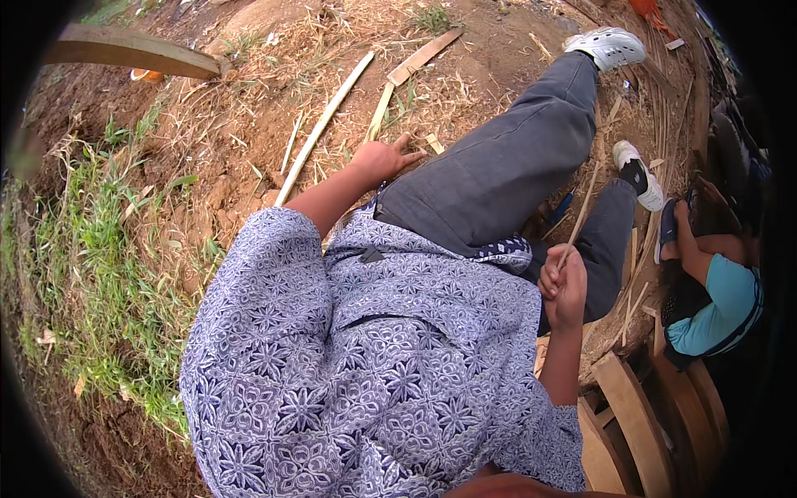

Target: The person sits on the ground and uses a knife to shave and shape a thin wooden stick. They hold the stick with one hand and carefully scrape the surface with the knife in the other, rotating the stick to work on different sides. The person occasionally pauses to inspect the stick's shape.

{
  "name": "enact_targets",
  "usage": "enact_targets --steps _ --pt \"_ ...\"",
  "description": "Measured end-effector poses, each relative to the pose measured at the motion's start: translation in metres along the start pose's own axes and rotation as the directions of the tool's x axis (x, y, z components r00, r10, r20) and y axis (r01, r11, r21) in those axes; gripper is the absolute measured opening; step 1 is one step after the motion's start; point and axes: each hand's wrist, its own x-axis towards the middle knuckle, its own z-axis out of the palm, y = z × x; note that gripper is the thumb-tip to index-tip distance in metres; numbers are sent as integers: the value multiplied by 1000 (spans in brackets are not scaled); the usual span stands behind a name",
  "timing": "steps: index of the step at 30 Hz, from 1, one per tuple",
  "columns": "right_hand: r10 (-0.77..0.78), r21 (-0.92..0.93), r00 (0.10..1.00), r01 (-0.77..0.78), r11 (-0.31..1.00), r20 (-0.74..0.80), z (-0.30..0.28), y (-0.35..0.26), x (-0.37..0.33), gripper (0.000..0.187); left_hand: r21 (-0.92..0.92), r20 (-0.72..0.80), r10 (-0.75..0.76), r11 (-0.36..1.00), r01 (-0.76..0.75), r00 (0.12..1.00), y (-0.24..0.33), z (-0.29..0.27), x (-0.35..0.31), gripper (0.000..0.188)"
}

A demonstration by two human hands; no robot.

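Note:
My right hand (564, 282) is closed round the lower end of a thin wooden strip (581, 210), held upright in front of my lap. The strip's upper end rises past my knees. My left hand (385, 159) rests beside my left thigh on the straw-strewn ground, its fingers stretched out and holding nothing. Close to it lie a flat piece of bamboo or wood (382, 112) and a small pale chip (435, 144). Between my legs sits a slim blue object (564, 206), partly hidden, whose kind I cannot make out.
A long pale strip (328, 124) lies on the ground to my left, near a brown slat (425, 56). A thick wooden beam (133, 51) juts in at the upper left. Planks (635, 423) stand at the lower right. A person in a turquoise shirt (718, 315) sits at the right.

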Motion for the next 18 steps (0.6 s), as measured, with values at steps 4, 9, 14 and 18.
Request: enact_targets --steps 4,9,14,18 --pt "-58 100 991 70 993 -123 -17 1 -23 33 -24 48 -45 999 46 998 11 7 14 70" --pt "-182 231 855 326 917 -485 -70 9 -62 33 -187 135 -210 954 233 968 4 -7 3 56" --pt "-269 248 575 664 706 -773 -116 46 -119 39 -357 78 -312 878 319 947 -27 -5 3 47" --pt "-160 200 417 695 691 -895 -129 74 -142 41 -483 -87 -407 815 319 909 -48 -37 -2 35"
